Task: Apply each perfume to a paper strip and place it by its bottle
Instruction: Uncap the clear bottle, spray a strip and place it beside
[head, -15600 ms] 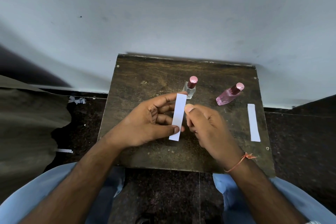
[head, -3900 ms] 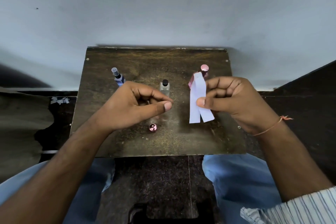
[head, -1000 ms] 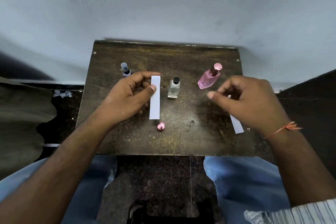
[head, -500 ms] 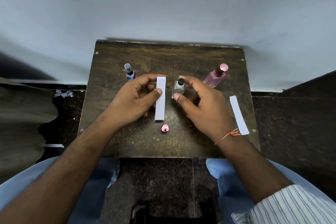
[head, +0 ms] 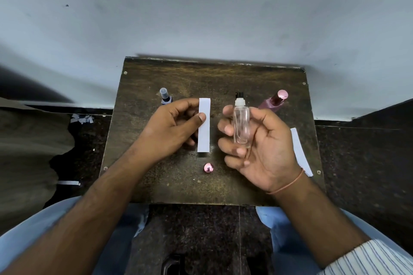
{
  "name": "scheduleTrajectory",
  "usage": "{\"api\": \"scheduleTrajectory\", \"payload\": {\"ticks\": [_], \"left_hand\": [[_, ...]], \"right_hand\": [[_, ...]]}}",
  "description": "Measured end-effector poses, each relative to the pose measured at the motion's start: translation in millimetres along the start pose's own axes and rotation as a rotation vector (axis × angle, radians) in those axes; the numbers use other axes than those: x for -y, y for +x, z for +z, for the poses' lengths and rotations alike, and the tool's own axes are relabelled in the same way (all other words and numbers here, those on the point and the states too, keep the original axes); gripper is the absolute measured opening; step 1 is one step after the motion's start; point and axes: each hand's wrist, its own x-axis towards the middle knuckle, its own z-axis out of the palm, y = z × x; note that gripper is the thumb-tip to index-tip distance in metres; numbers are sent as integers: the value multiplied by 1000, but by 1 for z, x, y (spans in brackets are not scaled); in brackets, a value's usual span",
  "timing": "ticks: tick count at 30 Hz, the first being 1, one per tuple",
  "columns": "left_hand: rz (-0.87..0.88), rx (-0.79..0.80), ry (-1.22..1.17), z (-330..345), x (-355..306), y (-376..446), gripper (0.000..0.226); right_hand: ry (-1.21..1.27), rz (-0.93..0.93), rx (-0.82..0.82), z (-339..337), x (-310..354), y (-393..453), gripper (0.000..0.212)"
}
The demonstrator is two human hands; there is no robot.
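In right hand (head: 266, 147), clear bottle (head: 241, 126) upright

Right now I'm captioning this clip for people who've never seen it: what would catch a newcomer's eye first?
First, the two hands raised over the middle of the small dark table: the right hand holds an uncapped clear bottle upright, while the left hand pinches a white paper strip beside it. Next, the pink bottle at the table's far right, and the small pink cap lying near the front.
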Motion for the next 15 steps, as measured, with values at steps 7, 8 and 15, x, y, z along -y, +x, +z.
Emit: {"api": "scheduleTrajectory", "payload": {"ticks": [7,8,15], "left_hand": [[4,9,-72,3,1,2,33],[4,10,-80,4,1,2,33],[12,15,-85,6,1,3,32]], "right_hand": [[122,110,231,-4,5,-5,61],[119,106,221,-3,5,-5,66],[-259,-36,-55,11,2,-5,64]]}}
